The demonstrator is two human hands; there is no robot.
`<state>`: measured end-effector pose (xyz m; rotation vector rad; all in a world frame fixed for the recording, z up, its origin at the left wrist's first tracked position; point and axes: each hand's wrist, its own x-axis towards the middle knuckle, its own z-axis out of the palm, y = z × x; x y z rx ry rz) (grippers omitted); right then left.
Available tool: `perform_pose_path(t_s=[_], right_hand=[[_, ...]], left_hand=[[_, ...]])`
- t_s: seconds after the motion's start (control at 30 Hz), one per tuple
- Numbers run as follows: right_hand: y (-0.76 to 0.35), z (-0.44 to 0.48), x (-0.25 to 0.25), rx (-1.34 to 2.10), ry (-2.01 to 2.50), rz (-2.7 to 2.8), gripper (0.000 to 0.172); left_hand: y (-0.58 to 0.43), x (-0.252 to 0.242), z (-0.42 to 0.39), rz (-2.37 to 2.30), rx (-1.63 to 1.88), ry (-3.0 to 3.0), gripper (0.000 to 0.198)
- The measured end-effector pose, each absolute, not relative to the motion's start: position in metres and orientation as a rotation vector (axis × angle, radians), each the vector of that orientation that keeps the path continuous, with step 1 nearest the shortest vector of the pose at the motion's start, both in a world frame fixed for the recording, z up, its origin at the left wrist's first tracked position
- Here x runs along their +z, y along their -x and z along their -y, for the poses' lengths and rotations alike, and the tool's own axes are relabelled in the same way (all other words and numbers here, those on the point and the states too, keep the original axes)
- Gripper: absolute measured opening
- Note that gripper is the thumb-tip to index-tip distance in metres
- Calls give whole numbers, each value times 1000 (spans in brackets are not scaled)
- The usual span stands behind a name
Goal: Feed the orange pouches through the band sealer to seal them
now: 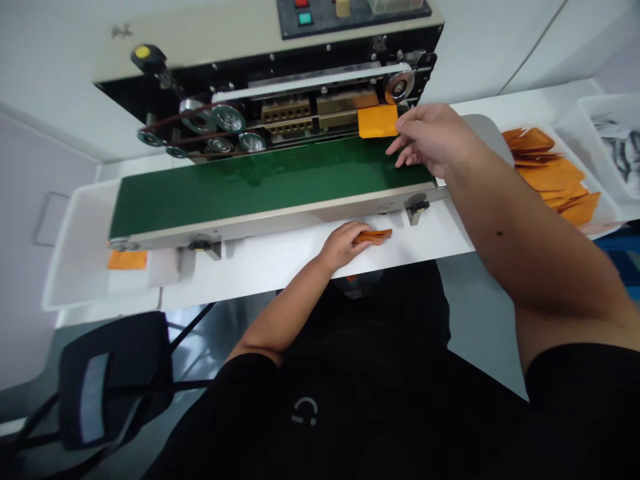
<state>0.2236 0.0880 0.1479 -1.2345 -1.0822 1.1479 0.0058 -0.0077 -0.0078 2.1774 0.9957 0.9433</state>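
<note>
My right hand [427,140] pinches the right edge of a small orange pouch [377,122] between thumb and forefinger, its other fingers loosely spread. The pouch's upper edge is at the rollers and belts of a band sealing machine [295,110]. Below it runs the machine's green conveyor belt [240,177]. On the white table [280,257], in front of the conveyor, my left hand [345,245] is closed around a small stack of orange pouches [374,237], whose ends stick out to the right.
At the right, a white bin [595,183] holds many orange pouches [555,177], beside another bin [633,110] of grey-silver items. A white bin [75,220] with an orange pouch [127,260] stands under the conveyor's left end. A black chair [115,380] is at lower left.
</note>
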Motion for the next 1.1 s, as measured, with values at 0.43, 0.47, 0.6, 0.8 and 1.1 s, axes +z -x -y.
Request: perform_pose_path(t_s=[0.43,0.47,0.6,0.8,1.1], right_hand=[[-243,49,7,755,1296,1335,30],[-245,50,-1,824,1321,1384,34],[-256,46,-14,1038,1354,1508,22],[-255,41,-19,1039,1343,1355,20],[-255,35,-22,1108,1179,999,43]], left_hand=[[-6,-5,6,-989,941,-2167,36],[-6,-5,6,-989,942,-2163,37],[-6,-6,7,-1017,922,-2153,41],[-7,-5,9,-1088,875,-2127,47],[-7,-3,10,-1132,873,-2118,43]])
